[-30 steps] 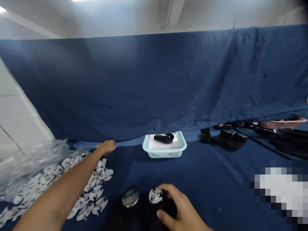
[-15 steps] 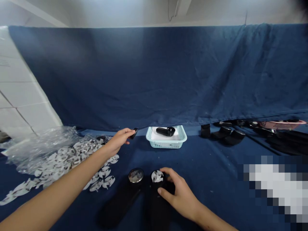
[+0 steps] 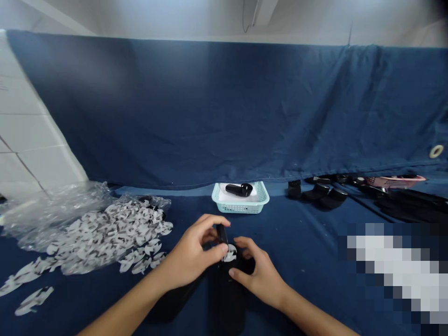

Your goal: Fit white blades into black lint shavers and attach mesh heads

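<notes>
My left hand (image 3: 198,249) pinches a small, flat black part (image 3: 221,233) between thumb and fingers. It holds this part tilted just above a white plastic piece (image 3: 231,253), seated in the round top of a long black body (image 3: 233,298). My right hand (image 3: 261,273) curls around the right side of that top, thumb in front and fingers behind. A second black body (image 3: 178,298) lies to the left, mostly hidden beneath my left hand and forearm.
A heap of white plastic pieces (image 3: 115,233) lies at left beside clear plastic wrap (image 3: 52,219). Straight ahead, a pale blue basket (image 3: 241,207) holds a black handled part (image 3: 240,189). More black parts (image 3: 325,196) and a pink basket (image 3: 395,182) are at right.
My left hand has come back from beside the blue basket to the black body, bringing the small black part along. My right hand stays around the body's top.
</notes>
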Motion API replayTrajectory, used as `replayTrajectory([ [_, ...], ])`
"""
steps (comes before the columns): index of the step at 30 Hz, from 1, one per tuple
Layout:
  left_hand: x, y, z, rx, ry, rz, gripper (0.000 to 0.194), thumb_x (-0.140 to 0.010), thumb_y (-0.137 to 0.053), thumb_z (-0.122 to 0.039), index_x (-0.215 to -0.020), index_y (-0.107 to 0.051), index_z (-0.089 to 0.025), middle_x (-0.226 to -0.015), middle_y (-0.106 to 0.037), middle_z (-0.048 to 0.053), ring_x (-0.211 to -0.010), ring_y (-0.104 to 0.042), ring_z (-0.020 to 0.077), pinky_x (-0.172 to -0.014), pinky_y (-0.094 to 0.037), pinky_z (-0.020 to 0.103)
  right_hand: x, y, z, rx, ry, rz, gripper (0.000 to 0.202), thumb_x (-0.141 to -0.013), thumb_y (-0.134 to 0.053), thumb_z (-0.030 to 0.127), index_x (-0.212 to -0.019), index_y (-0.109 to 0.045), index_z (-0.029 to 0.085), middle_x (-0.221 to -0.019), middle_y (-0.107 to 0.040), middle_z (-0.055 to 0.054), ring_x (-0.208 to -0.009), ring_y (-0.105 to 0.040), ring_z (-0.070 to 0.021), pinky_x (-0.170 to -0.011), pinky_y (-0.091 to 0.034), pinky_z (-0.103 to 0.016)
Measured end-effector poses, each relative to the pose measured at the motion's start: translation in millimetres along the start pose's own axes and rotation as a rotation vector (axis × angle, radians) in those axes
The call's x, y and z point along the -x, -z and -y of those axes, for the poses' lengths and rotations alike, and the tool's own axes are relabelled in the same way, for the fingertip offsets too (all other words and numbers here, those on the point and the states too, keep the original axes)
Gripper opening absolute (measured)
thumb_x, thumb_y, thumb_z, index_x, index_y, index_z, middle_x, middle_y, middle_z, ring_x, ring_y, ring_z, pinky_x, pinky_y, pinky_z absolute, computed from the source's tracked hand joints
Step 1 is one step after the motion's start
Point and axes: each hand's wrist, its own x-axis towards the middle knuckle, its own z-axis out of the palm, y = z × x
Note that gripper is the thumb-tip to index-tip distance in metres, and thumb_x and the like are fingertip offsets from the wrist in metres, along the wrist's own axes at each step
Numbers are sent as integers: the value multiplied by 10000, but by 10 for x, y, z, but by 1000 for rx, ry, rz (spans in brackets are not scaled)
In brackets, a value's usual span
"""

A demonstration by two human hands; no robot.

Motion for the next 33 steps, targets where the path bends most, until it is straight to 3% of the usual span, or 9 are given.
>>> replayTrajectory([
  [4,6,-58,171,-197,-144,-119,210,-724,-673,-150,-815,-490,-198,-1216,-517,85,-1147,-526,243,-967,-420,367,0,-34,26,-32,53,-67,630,-671,-736,144,-1226,-468,275,-1124,-621,-21,-1005,-588,-220,-869,-456,-384],
  [8,-39,-82,169,-264,-104,36,221,-705,-682,-154,-692,-464,-193,-1225,-580,89,-1209,-500,264,-990,-403,371,-21,-50,26,-75,118,-110,656,-681,-737,144,-1245,-430,280,-1122,-624,-14,-1003,-598,-207,-863,-458,-361],
  [10,-94,-83,138,-328,-52,110,198,-690,-705,-172,-768,-525,-203,-1209,-603,68,-1188,-513,264,-997,-398,393,-43,-40,11,-75,127,-139,654,-694,-735,158,-1254,-418,276,-1122,-625,-18,-1009,-599,-207,-868,-457,-358],
  [12,-155,-78,132,-414,-4,172,319,-685,-732,-211,-966,-585,-240,-1206,-612,48,-1173,-515,273,-998,-399,428,-64,-23,-6,-68,119,-166,671,-685,-735,146,-1259,-410,270,-1112,-623,-18,-1007,-600,-205,-872,-457,-353],
  [17,-226,-34,258,-526,-8,248,646,-747,-717,-286,-1348,-486,-332,-1370,-542,29,-1292,-431,285,-1101,-302,472,-86,4,1,-23,105,-214,570,-656,-715,104,-1150,-471,251,-1078,-623,-14,-965,-601,-197,-843,-457,-337],
  [21,-189,2,306,-501,36,274,656,-760,-702,-319,-1375,-472,-324,-1391,-530,39,-1274,-464,285,-1075,-354,451,-57,-30,44,14,72,-258,510,-634,-706,87,-1078,-503,236,-1027,-624,-17,-935,-592,-207,-833,-463,-347],
  [26,-195,-8,256,-521,55,277,520,-703,-721,-289,-1210,-608,-274,-1158,-668,32,-1085,-588,272,-957,-451,409,7,-65,69,-16,92,-235,422,-704,-691,119,-1079,-539,238,-1011,-613,-32,-946,-588,-211,-858,-468,-357],
  [29,-218,-11,250,-498,-3,243,546,-695,-721,-261,-1228,-602,-267,-1171,-672,18,-1068,-605,249,-981,-436,393,10,-32,112,-252,-22,-203,541,-725,-742,206,-1209,-508,267,-1215,-574,-62,-1158,-527,-245,-975,-428,-386],
  [33,-200,-1,198,-461,-48,131,568,-714,-719,-273,-1263,-576,-258,-1270,-631,28,-1168,-564,250,-1050,-382,403,-14,18,268,-855,-400,-217,549,-794,-699,456,-1280,-497,298,-1359,-534,-56,-1230,-518,-258,-989,-436,-401],
])
